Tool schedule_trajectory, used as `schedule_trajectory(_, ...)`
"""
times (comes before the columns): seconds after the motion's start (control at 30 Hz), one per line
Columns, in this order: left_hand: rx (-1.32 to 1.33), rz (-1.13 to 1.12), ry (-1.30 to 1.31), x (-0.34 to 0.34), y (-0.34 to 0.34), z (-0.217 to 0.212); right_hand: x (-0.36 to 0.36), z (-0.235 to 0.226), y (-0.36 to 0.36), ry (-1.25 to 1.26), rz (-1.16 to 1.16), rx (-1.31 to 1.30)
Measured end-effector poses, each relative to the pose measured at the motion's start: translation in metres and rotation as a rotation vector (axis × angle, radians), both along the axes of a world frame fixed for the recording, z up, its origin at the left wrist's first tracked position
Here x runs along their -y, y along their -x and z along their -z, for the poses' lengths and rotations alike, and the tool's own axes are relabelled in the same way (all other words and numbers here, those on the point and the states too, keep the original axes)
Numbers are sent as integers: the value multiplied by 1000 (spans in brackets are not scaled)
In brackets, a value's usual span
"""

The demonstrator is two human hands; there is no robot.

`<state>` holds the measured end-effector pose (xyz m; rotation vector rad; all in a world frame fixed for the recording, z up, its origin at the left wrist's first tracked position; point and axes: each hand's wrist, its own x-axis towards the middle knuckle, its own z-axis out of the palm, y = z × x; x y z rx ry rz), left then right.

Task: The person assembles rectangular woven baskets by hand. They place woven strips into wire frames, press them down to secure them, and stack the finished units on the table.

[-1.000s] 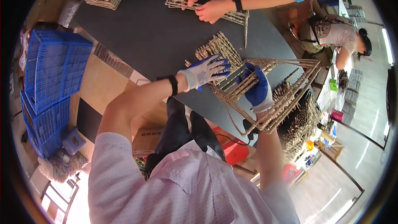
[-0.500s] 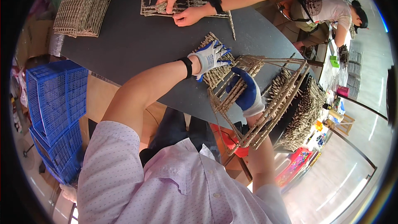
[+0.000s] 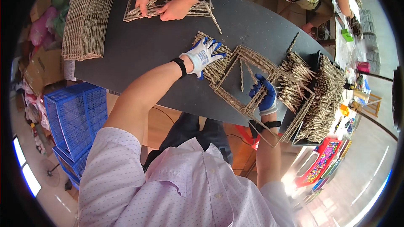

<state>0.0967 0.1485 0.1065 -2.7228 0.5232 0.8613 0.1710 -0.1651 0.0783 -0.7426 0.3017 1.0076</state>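
My left hand (image 3: 200, 57), in a white glove with blue fingertips, lies with fingers spread on a bundle of twisted brown sticks (image 3: 216, 69). To its right my right hand (image 3: 266, 96), in a white and blue glove, has its fingers curled round a bar of a twisted-fibre frame (image 3: 230, 96). This frame is rectangular, with doubled bars, and lies low over the dark table beside the bundle. Its right part extends over my right wrist and toward a pile of loose sticks (image 3: 294, 82). Some of my right fingers are hidden behind the bar.
A black tray (image 3: 317, 59) heaped with sticks stands at the table's right. Across the dark table (image 3: 162, 42), another person's hands (image 3: 176, 8) work on a flat frame (image 3: 128, 10). A stack of woven panels (image 3: 88, 21) stands far left, above blue crates (image 3: 75, 115).
The frame has dropped from a raised, tilted position to lie flatter over the table, my right hand still on it. My left hand stays on the bundle. The view has shifted.
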Motion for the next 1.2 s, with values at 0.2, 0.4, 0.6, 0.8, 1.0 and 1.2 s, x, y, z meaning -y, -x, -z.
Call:
schedule_trajectory(0.2, -84, 19, -77, 10, -10, -11, -25, -30, -4, -7, -119, -16)
schedule_trajectory(0.4, -66, 28, -1, 3, -10, -5, -68, -71, 1, 222, -253, 117)
schedule_trajectory(0.6, 112, -174, 148, 1, 4, 11, -32, -43, -33, -21, -121, 11)
schedule_trajectory(0.8, 202, -379, 187, 7, 11, 27, 13, -31, -56, -138, 95, -69)
schedule_trajectory(1.0, 222, -370, 139, 10, 13, 23, 8, -70, -49, -77, -34, 17)
schedule_trajectory(1.2, 219, -485, 10, 22, 9, 8, 14, -94, -49, -88, -78, 23)
